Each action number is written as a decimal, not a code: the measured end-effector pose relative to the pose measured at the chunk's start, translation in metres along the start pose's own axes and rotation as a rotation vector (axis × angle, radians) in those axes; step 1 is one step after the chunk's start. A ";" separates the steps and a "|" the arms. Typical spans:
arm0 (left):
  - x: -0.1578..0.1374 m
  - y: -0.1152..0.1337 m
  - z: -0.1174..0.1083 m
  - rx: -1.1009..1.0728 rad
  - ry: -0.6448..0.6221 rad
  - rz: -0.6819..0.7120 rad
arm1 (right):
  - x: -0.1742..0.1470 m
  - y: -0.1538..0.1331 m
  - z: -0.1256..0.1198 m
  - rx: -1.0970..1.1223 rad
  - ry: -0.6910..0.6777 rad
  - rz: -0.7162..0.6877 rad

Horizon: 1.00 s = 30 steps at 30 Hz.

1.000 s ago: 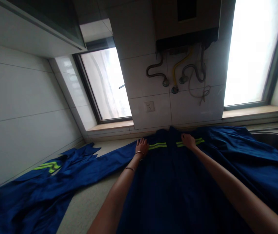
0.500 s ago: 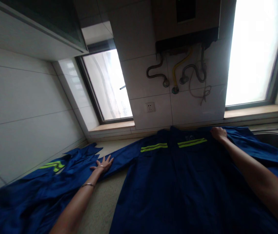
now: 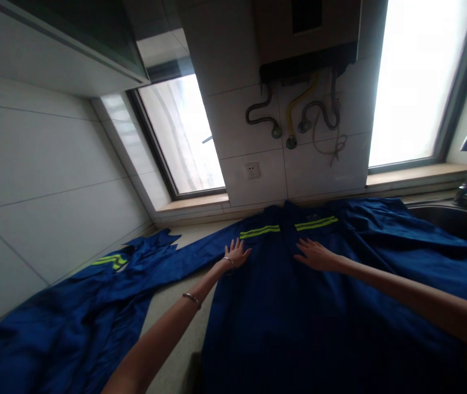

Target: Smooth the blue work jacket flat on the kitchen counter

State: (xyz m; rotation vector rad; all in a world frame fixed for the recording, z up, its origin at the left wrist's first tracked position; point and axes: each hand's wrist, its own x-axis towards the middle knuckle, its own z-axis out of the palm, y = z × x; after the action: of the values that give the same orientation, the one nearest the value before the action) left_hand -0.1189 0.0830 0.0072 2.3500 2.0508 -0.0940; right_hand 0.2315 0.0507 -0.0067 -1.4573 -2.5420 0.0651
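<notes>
Since half a second ago, our left hand (image 3: 236, 253) has come in from the sleeve and our right hand (image 3: 314, 255) has dropped back from the far shoulder; both now lie on the chest of the blue work jacket (image 3: 299, 306). Fingers are spread, palms down, gripping nothing, pressing the cloth flat, it seems. The jacket lies spread on the counter (image 3: 171, 339), its yellow stripes (image 3: 289, 227) just beyond our fingertips, the sink (image 3: 455, 224) to the right.

I see both arms stretched out far in front. My left hand (image 3: 237, 254) and my right hand (image 3: 314, 255) lie flat, palms down — fingers spread wide, holding nothing.
</notes>
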 end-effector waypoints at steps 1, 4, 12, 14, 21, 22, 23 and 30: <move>-0.006 0.010 0.005 -0.006 -0.012 0.035 | -0.013 -0.011 0.005 0.022 -0.024 -0.005; -0.023 0.026 0.016 0.030 0.008 0.094 | -0.040 -0.030 0.009 0.061 -0.042 -0.008; -0.051 0.049 0.015 0.040 0.083 0.193 | -0.091 -0.073 -0.030 0.193 0.160 -0.012; -0.059 0.057 0.017 0.000 0.034 0.237 | -0.121 -0.094 -0.032 0.179 0.166 -0.096; -0.078 0.067 0.015 -0.050 -0.019 0.254 | -0.192 -0.135 -0.014 0.068 0.030 -0.131; -0.080 0.068 0.014 -0.050 -0.020 0.254 | -0.195 -0.136 -0.014 0.068 0.022 -0.118; -0.082 0.068 0.012 -0.050 -0.021 0.252 | -0.197 -0.136 -0.014 0.074 0.014 -0.111; -0.093 0.071 0.009 -0.042 -0.024 0.228 | -0.176 -0.130 -0.048 0.238 -0.024 -0.063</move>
State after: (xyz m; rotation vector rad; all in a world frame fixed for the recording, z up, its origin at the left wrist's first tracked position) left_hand -0.0610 -0.0195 0.0018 2.5229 1.7415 -0.0734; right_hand 0.2164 -0.1694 0.0304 -1.2930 -2.4949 0.3640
